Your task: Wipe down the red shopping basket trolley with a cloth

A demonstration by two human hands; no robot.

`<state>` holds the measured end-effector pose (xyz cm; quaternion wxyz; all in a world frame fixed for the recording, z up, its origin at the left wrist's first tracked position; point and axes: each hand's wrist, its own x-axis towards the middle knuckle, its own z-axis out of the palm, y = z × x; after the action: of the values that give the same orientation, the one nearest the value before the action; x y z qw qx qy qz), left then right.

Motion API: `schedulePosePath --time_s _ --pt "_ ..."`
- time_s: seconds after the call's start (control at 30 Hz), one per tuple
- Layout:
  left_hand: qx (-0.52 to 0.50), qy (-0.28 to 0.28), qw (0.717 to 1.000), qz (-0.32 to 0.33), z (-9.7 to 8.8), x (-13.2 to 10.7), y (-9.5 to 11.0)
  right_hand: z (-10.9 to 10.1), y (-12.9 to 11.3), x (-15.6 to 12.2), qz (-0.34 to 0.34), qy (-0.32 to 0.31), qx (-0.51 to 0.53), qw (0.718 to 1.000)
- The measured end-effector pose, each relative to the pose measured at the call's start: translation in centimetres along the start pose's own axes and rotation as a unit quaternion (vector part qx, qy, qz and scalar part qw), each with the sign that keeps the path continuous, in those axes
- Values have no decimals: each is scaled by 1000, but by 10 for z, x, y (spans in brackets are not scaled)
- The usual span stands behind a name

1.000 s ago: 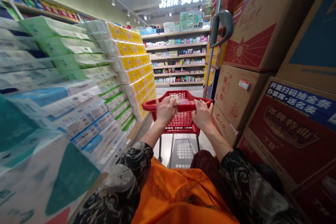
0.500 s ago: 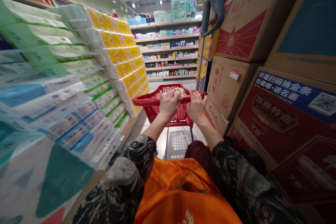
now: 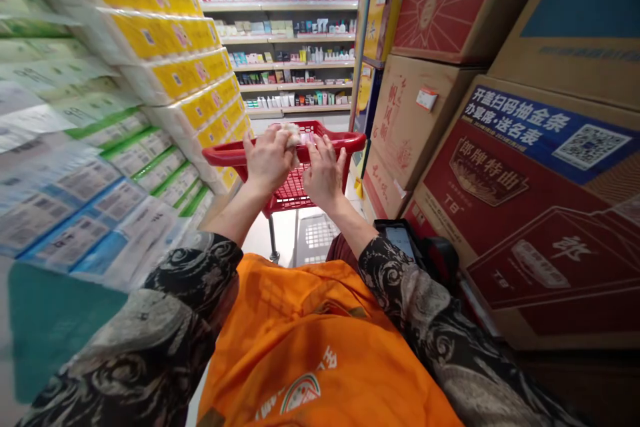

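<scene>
In a supermarket aisle (image 3: pixel 260 237) lined with tissue packs (image 3: pixel 165 60) and cartons (image 3: pixel 525 173), the left grip (image 3: pixel 269 161) is pinching a crumpled white wad (image 3: pixel 291 135) above the red shopping basket's rim (image 3: pixel 340 141), while the right grip (image 3: pixel 325 173) is spreading its fingers just beside it

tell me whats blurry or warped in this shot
In the head view, the plastic-wrapped tissue packs at the left smear with motion blur; in the same view, the wide lens bows the cardboard cartons at the right, while the red shopping basket, left hand, crumpled white wad and right hand look fairly sharp.
</scene>
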<state>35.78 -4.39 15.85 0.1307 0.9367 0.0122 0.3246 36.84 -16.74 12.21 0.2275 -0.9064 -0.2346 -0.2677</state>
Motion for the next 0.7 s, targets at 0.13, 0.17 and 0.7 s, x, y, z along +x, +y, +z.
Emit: schedulePosePath --time_s 0.13,0.17,0.7 --pt "11 0 1000 -4 -3 0 -6 -6 10 10 -1 16 -8 1000" --pt "18 5 1000 -17 -7 -1 -17 -8 14 12 6 15 -12 1000" --pt "41 6 998 40 10 1 15 -8 36 14 13 64 -16 998"
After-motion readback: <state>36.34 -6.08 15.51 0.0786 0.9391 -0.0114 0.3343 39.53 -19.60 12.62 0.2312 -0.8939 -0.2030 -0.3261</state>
